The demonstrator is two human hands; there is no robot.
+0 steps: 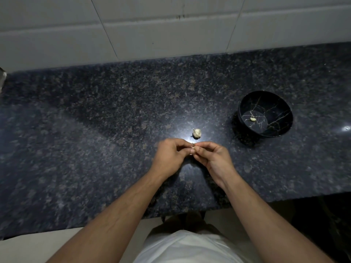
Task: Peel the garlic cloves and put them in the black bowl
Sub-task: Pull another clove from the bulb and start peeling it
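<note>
Just below the middle of the frame, I am watching a garlic clove (193,148) being pinched between the fingertips of both hands, held a little above the dark counter (95,120). Only a pale sliver of it is showing where the fingers meet, so I cannot tell how much skin is on it. The left hand (171,156) is curling its fingers and thumb in around the clove from the left side, and the right hand (212,158) is doing the same from the right, its thumb and forefinger closing on the clove's tip while the other fingers are bending loosely behind. Both forearms are reaching up from the bottom edge of the frame.

Just above the hands, the rest of the garlic head (197,133) is sitting on the counter in a bright patch of reflected light, near the fingertips but apart from them.

Toward the right of the frame, well apart from the hands, the black bowl (281,118) with thin pale veins is standing upright on the counter. One peeled clove (252,119) is lying on its flat bottom.

Across the top of the frame, a pale tiled wall (171,35) is running behind the counter. At the bottom centre, a white garment (190,247) on the person's body is showing between the arms.
</note>
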